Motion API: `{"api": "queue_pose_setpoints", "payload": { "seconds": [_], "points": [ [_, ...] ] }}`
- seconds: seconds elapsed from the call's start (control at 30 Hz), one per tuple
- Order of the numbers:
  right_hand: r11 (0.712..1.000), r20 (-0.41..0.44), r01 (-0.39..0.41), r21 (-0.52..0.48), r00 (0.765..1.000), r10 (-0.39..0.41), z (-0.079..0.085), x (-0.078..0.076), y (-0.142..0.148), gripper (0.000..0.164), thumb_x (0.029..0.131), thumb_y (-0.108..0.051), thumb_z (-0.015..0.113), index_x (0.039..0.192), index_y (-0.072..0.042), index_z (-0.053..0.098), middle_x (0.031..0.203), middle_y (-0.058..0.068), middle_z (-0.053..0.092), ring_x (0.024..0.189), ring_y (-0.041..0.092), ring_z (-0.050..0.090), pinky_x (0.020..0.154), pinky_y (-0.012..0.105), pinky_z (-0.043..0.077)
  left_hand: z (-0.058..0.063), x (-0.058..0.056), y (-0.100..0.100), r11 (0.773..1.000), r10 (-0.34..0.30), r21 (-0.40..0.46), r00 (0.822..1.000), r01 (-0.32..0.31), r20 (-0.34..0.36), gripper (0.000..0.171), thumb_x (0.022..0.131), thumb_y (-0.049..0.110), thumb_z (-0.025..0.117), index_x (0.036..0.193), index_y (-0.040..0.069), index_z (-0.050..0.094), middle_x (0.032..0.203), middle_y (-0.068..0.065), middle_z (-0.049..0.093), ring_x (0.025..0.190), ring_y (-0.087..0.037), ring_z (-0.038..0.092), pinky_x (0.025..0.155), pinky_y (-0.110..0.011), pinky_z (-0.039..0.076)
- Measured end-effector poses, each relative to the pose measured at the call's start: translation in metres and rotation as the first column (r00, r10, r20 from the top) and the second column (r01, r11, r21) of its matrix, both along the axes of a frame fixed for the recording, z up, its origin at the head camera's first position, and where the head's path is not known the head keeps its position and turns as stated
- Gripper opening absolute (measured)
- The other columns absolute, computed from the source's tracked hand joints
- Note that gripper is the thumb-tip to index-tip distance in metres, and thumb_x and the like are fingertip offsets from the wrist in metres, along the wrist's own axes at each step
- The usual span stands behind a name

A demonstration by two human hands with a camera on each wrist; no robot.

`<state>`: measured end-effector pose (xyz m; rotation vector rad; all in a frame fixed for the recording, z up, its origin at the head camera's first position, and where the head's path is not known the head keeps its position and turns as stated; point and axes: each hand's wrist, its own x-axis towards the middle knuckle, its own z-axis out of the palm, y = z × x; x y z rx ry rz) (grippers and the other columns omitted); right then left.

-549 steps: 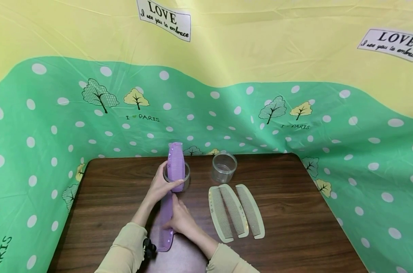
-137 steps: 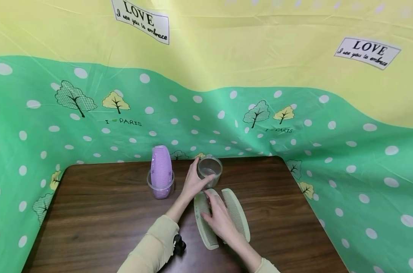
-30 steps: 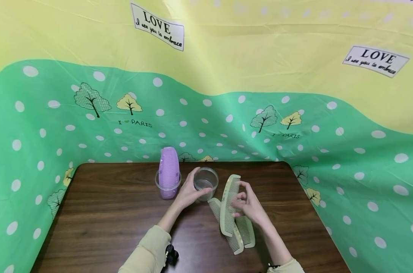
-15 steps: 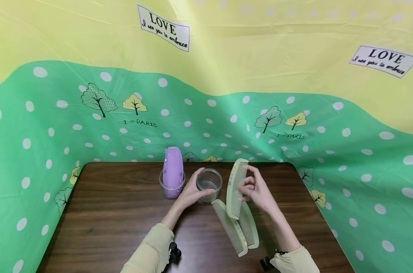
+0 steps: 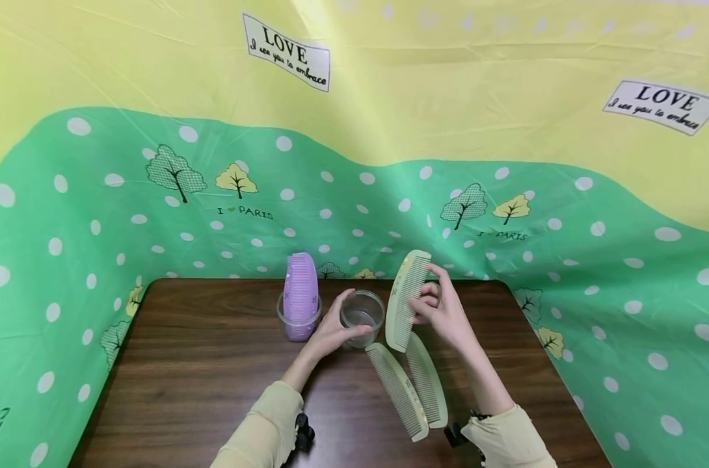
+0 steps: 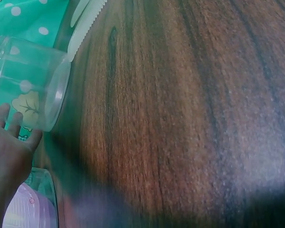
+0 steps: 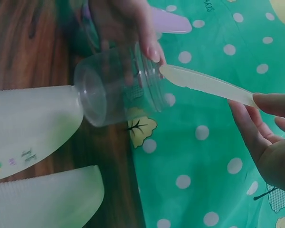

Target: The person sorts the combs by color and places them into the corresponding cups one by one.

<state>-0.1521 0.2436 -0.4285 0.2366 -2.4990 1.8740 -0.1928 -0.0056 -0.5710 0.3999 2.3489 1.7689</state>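
Pale green, two flat combs (image 5: pixel 398 393) lie on the table (image 5: pixel 214 370) nearest me. Beyond them, my right hand (image 5: pixel 445 316) has its grip pinching a third comb (image 5: pixel 404 304) at the toothed edge, held tilted just beside the clear cup (image 5: pixel 363 317). I judge it light, stiff and slick, with fragile teeth; the solid spine looks the safer hold. My left hand (image 5: pixel 331 335) curls its grip round the cup. Leftward, a second cup (image 5: pixel 315 323) holds a purple comb (image 5: pixel 300 286); behind hangs dotted cloth (image 5: pixel 343 221).
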Motion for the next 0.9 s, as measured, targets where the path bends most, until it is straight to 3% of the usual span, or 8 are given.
{"api": "queue_pose_setpoints", "payload": {
  "seconds": [0.37, 0.67, 0.9],
  "points": [
    [0.998, -0.136, 0.049, 0.027, 0.990, -0.045, 0.008, -0.012, -0.026, 0.076, 0.095, 0.004, 0.067, 0.156, -0.021, 0.029, 0.111, 0.026, 0.059, 0.078, 0.007, 0.068, 0.063, 0.035, 0.064, 0.000, 0.001, 0.000, 1.000, -0.015, 0.015, 1.000, 0.015, 0.002, 0.098, 0.081, 0.048, 0.085, 0.160, 0.036, 0.028, 0.165, 0.000, 0.037, 0.155, -0.026, 0.033, 0.125, -0.055, 0.029],
    [0.997, -0.163, 0.053, 0.061, 0.986, -0.043, 0.001, -0.022, -0.040, 0.074, 0.095, 0.002, 0.068, 0.156, -0.020, 0.032, 0.116, 0.027, 0.061, 0.081, 0.007, 0.068, 0.063, 0.032, 0.063, 0.000, 0.001, -0.001, 1.000, -0.022, 0.023, 1.000, 0.022, 0.010, 0.099, 0.082, 0.048, 0.085, 0.161, 0.032, 0.027, 0.166, -0.001, 0.035, 0.155, -0.028, 0.032, 0.124, -0.058, 0.029],
    [0.993, -0.186, 0.076, 0.095, 0.981, -0.058, -0.002, -0.029, -0.049, 0.074, 0.094, 0.000, 0.070, 0.155, -0.019, 0.032, 0.117, 0.023, 0.060, 0.085, 0.013, 0.069, 0.062, 0.029, 0.062, 0.000, 0.001, -0.001, 0.999, -0.022, 0.026, 0.999, 0.022, 0.031, 0.099, 0.082, 0.050, 0.084, 0.161, 0.037, 0.025, 0.168, -0.001, 0.031, 0.155, -0.028, 0.031, 0.123, -0.058, 0.030]
  ]
}}
